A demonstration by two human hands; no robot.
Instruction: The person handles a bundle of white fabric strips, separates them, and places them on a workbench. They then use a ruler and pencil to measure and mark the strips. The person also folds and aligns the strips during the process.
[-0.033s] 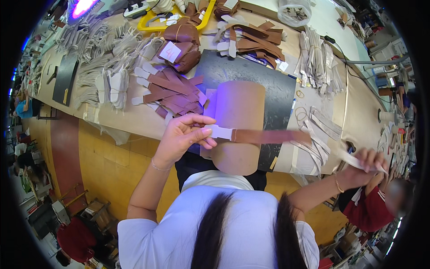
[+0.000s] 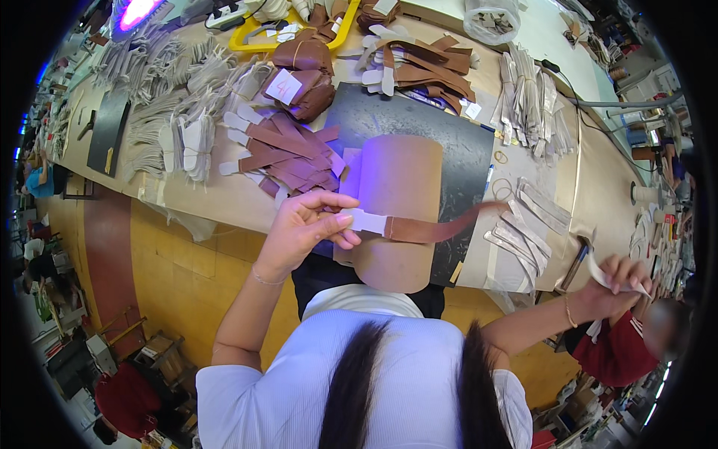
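At the near edge of the workbench (image 2: pixel 224 202), the left hand (image 2: pixel 303 228) pinches the white tab end of a long brown leather strap (image 2: pixel 437 224), while the right hand (image 2: pixel 609 288) out past the bench's right corner pinches a thin white paper strip (image 2: pixel 598 271). The strap looks light and limp, sagging across the tan rounded board (image 2: pixel 400 209) on the black cutting mat (image 2: pixel 456 157), so it is best gripped at the stiffer tab. Farther back lie piled brown straps (image 2: pixel 288 153) and a yellow tray (image 2: pixel 247 45).
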